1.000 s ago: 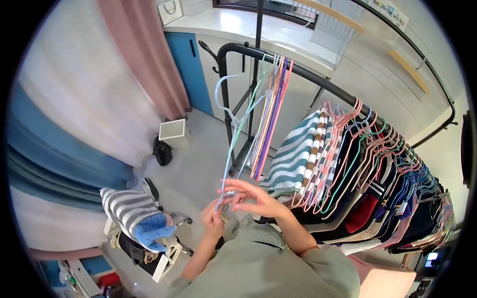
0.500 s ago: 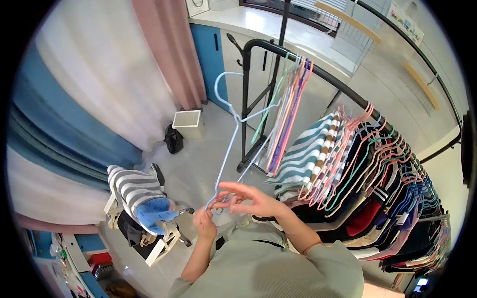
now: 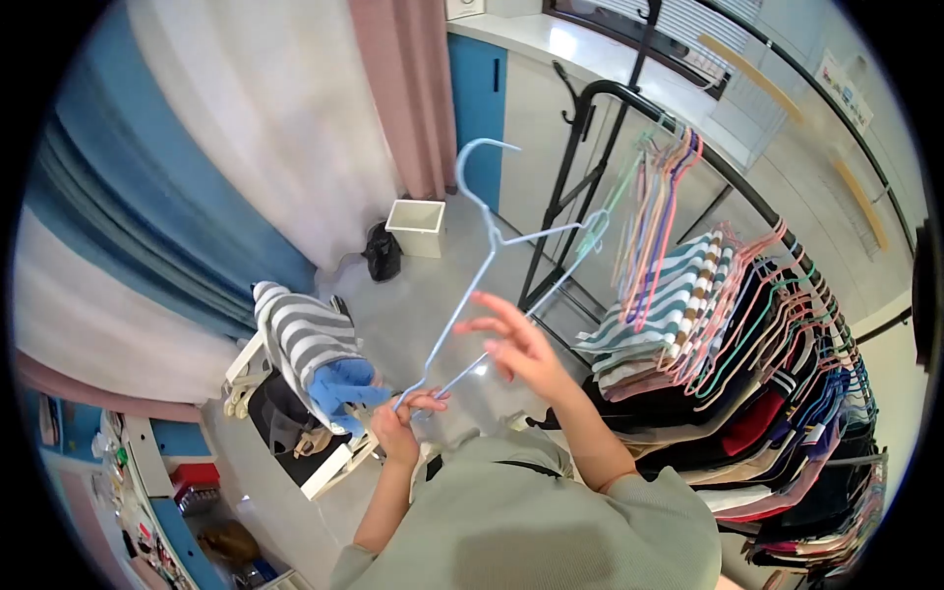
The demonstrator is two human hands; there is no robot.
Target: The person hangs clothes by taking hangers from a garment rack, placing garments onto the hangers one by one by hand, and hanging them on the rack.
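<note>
A light-blue hanger (image 3: 495, 236) is held up in front of me, its hook pointing upward and its body tilted. My left hand (image 3: 398, 433) is closed around the hanger's lower corner, close to my waist. To its right, my right hand (image 3: 521, 349) is open with fingers spread, beside the hanger's wire; nothing shows in its grasp. The hanger's far end overlaps, in view, a green hanger on the rack, and I cannot tell whether they touch.
A black clothes rack (image 3: 733, 175) on the right carries bare coloured hangers (image 3: 669, 197), striped garments (image 3: 678, 280) and many dark clothes. At left, a chair holds a grey-striped cloth (image 3: 313, 334) and a blue cloth (image 3: 344, 391). A white bin (image 3: 418, 231) stands by the curtains.
The view has swung, so the rack now appears farther right. My right hand has come away from the left hand and opened, moving up and right. The left hand keeps the hanger.
</note>
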